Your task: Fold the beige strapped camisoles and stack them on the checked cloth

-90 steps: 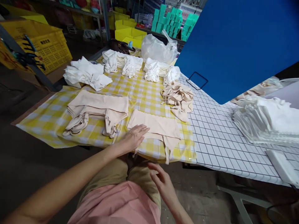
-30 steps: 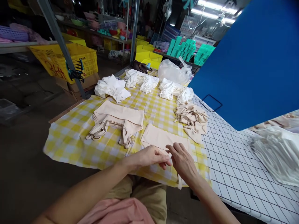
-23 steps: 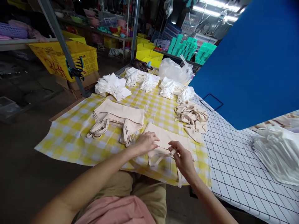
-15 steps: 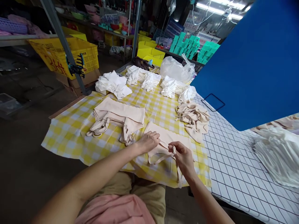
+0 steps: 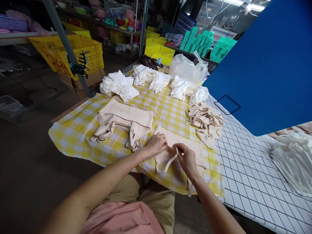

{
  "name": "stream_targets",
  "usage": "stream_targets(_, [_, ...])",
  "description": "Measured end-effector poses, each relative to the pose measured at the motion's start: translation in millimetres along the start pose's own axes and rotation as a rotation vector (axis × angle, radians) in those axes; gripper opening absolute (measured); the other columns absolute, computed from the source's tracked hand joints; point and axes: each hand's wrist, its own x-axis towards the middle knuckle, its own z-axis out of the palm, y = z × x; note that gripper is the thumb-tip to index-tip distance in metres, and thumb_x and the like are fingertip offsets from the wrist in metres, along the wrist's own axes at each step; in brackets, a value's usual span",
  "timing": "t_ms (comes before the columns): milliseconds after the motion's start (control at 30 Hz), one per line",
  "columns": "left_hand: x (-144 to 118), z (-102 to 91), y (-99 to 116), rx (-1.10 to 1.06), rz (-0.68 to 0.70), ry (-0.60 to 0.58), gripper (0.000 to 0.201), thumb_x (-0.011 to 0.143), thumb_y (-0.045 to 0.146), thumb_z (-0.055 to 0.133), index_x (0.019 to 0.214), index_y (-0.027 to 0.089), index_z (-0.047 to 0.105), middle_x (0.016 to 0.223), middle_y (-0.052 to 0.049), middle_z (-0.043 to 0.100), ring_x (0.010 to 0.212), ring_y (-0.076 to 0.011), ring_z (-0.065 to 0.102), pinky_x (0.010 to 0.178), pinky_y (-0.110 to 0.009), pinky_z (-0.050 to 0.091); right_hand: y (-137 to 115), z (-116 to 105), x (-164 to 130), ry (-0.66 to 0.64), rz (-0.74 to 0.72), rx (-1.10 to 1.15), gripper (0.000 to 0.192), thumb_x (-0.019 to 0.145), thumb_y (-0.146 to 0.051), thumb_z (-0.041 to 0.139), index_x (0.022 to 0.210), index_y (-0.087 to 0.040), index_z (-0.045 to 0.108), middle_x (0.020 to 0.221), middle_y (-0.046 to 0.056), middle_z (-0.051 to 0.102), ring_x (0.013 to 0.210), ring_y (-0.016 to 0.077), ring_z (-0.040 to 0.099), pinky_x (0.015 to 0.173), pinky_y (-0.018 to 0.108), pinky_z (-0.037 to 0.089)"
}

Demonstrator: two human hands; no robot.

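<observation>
Pinching a narrow strap between thumb and fingers: right hand. Left hand curled, lying on the beige garment; whether its fingertips grip cloth, cannot tell. Garment lies near the table's front edge, directly before the wearer, on a checked cover.

Surroundings. Beige stack just left of the garment, beige heap beyond it to the right. Farther back: white pile at left, then two white bundles, one left of the other. Behind those, a dark bag and a plastic bag. Blue panel fills the upper right and blocks the view past it. Post at left crosses in front of a yellow crate; a claw clip is fixed to it. Green boxes piled in the background.

Materials. Garment: smooth, matt knit, wide flat band, thin straps, one drooping at the near edge. Stack layered flat, strap loops bunched below; heap crumpled. Checked cover yellow and white, slightly glossy, wrinkled. Gridded cover at right, white with dark lines. Plastic bag translucent, puffed, knotted-looking top. Crate perforated, red marks on its side.
</observation>
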Motion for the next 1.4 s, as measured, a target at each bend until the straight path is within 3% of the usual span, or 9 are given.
stream_targets(167, [1.4,-2.1,-0.6,0.0,0.0,-0.025,0.012,0.08,0.023,0.057,0.075,0.016,0.066,0.086,-0.004,0.058,0.086,-0.0182,0.05,0.078,-0.029,0.041,1.9,8.5,6.3,-0.008,-0.098,-0.092,0.018,0.073,-0.019,0.042,0.076,-0.017,0.059,0.072,0.006,0.062,0.06,0.0154,0.053,0.058,0.026,0.041])
stream_targets(500, [2.8,-5.2,-0.9,0.015,0.032,-0.054,0.017,0.082,0.024,0.055,0.069,0.017,0.065,0.083,-0.003,0.057,0.083,-0.0172,0.049,0.078,-0.029,0.04,0.9,14.7,11.4,-0.03,-0.138,-0.113,0.018,0.071,-0.015,0.042,0.076,-0.016,0.059,0.071,0.005,0.061,0.062,0.0154,0.052,0.059,0.026,0.04])
stream_targets(733, [1.2,-8.1,2.7,0.01,-0.004,-0.057,0.015,0.079,0.014,0.051,0.07,0.015,0.063,0.085,-0.004,0.057,0.085,-0.0176,0.049,0.079,-0.029,0.04,-8.1,21.5,12.7,0.045,-0.072,0.065,0.018,0.074,-0.02,0.046,0.075,-0.016,0.063,0.07,0.004,0.061,0.061,0.0149,0.053,0.058,0.026,0.041])
stream_targets(933, [-3.5,-11.2,-4.9,-0.102,0.039,-0.095,0.016,0.074,0.012,0.052,0.076,0.018,0.067,0.088,-0.003,0.055,0.089,-0.0171,0.049,0.081,-0.027,0.041,-19.7,-1.0,-19.1,0.003,0.051,0.287,0.024,0.08,-0.038,0.053,0.08,-0.018,0.066,0.069,0.003,0.066,0.056,0.0143,0.056,0.051,0.024,0.043])
stream_targets(1033, [-5.2,-13.2,-10.5,-0.141,0.043,-0.15,0.023,0.07,0.009,0.053,0.085,0.018,0.069,0.094,-0.003,0.055,0.093,-0.0172,0.049,0.086,-0.027,0.04,-20.7,-13.3,-43.9,-0.098,-0.072,0.237,0.021,0.084,-0.033,0.051,0.079,-0.019,0.066,0.07,0.003,0.068,0.051,0.0123,0.056,0.047,0.021,0.042])
stream_targets(1133, [-6.5,-15.1,-12.5,-0.174,0.039,-0.195,0.029,0.07,0.008,0.05,0.089,0.018,0.069,0.098,-0.003,0.056,0.098,-0.0174,0.048,0.091,-0.026,0.039,-19.8,-14.4,-67.2,-0.218,-0.373,0.078,0.022,0.088,-0.021,0.043,0.089,-0.019,0.065,0.068,0.003,0.067,0.058,0.0123,0.06,0.053,0.02,0.044])
stream_targets(1233, [-6.3,-18.7,-12.3,-0.173,0.03,-0.22,0.031,0.071,0.006,0.047,0.089,0.018,0.069,0.1,-0.003,0.057,0.1,-0.0176,0.048,0.092,-0.025,0.038,-20.1,-6.9,-85.2,-0.274,-0.596,-0.195,0.029,0.089,-0.014,0.037,0.101,-0.019,0.063,0.06,0.003,0.063,0.053,0.0129,0.057,0.049,0.021,0.04])
stream_targets(1333, [-1.9,-25.9,-13.2,-0.172,0.018,-0.263,0.03,0.071,0.008,0.048,0.091,0.018,0.068,0.101,-0.003,0.058,0.098,-0.0171,0.052,0.087,-0.024,0.041,-16.4,-7.1,-91.1,-0.344,-0.638,-0.301,0.032,0.088,-0.014,0.037,0.113,-0.018,0.057,0.065,0.004,0.064,0.056,0.0146,0.058,0.049,0.023,0.04])
stream_targets(1400, [4.2,-32.2,-13.8,-0.136,-0.04,-0.202,0.031,0.073,0.008,0.045,0.096,0.017,0.065,0.102,-0.004,0.058,0.095,-0.016,0.054,0.084,-0.023,0.043,-5.6,-18.8,-82.9,-0.268,-0.513,-0.278,0.033,0.089,-0.017,0.037,0.116,-0.019,0.055,0.07,0.004,0.065,0.058,0.0144,0.059,0.052,0.023,0.042])
